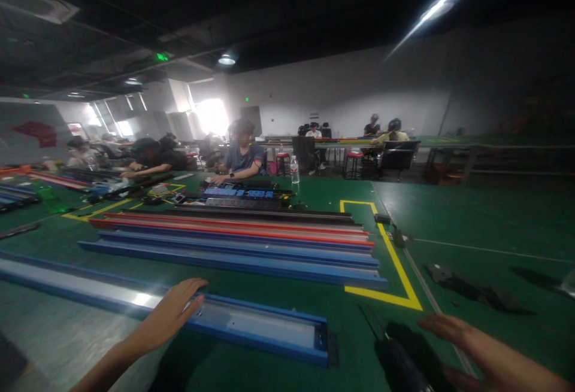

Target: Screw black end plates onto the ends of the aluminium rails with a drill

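A long blue channel-shaped rail [265, 323] with a pale inner face lies across the near table, its right end capped by a dark piece. My left hand [173, 308] lies over this rail, fingers stretched out and thumb apart. Small dark spots, perhaps screws or holes, show on the inner face beside the thumb. At the lower right, my right hand [476, 344] is open, fingers extended and thumb apart. Just left of it lies a dark-handled tool [402, 359] with a thin shaft, probably a screwdriver; its outline is blurred.
Beyond the rail lie several blue rails [233, 258], red rails [242, 227] and dark parts. Yellow tape [399, 266] marks the green table [471, 218]. A black crumpled item [476, 287] lies right. A water bottle [294, 170] stands near a seated person [245, 155].
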`<action>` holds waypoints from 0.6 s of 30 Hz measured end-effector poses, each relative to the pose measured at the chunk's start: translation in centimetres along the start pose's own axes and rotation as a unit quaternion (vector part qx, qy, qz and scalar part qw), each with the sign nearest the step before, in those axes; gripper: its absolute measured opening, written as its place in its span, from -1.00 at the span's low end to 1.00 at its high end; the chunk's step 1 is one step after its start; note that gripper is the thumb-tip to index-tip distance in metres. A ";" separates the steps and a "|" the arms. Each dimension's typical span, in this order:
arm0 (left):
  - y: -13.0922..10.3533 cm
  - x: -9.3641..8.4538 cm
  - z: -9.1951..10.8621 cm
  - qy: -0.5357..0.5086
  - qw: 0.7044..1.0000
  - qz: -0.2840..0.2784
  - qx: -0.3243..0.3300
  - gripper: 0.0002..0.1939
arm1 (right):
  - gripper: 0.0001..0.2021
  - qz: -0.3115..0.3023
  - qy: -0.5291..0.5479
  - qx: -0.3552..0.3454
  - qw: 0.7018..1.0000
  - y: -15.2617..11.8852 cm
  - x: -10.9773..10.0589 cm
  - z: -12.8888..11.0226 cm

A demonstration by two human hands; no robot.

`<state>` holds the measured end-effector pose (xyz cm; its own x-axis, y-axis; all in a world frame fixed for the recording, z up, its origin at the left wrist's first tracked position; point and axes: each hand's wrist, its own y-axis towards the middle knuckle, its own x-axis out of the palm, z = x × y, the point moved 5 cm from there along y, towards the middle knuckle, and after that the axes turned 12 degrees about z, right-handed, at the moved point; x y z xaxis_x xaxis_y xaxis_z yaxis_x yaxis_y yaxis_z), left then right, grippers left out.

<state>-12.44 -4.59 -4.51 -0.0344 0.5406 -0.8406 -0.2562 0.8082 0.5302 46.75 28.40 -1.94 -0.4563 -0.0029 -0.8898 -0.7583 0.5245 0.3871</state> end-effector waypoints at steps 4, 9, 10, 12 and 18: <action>1.5 -0.1 0.8 -0.004 0.999 -0.012 0.039 -0.55 | -0.53 -0.039 0.010 -0.014 0.999 8.6 -1.4 -1.9; 6.4 0.0 2.9 0.004 0.993 -0.024 0.116 -0.56 | -0.42 -0.016 -0.014 -0.010 1.000 17.5 2.2 -2.3; 7.6 0.4 3.2 0.007 0.992 -0.029 0.126 -0.55 | -0.38 -0.009 -0.016 -0.003 1.000 18.6 3.1 -2.3; 9.8 1.5 3.4 0.010 0.989 -0.049 0.142 -0.53 | -0.35 -0.001 -0.017 0.009 1.000 20.1 4.9 -2.5; 12.6 4.9 1.6 0.040 0.988 -0.085 0.121 -0.46 | -0.51 0.002 -0.014 -0.015 1.000 18.9 7.1 -6.0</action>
<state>-14.34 8.61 -1.78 -0.0902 0.3795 -0.9208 -0.0267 0.9233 0.3832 26.34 33.15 0.49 -0.4466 0.0232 -0.8944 -0.7705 0.4983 0.3977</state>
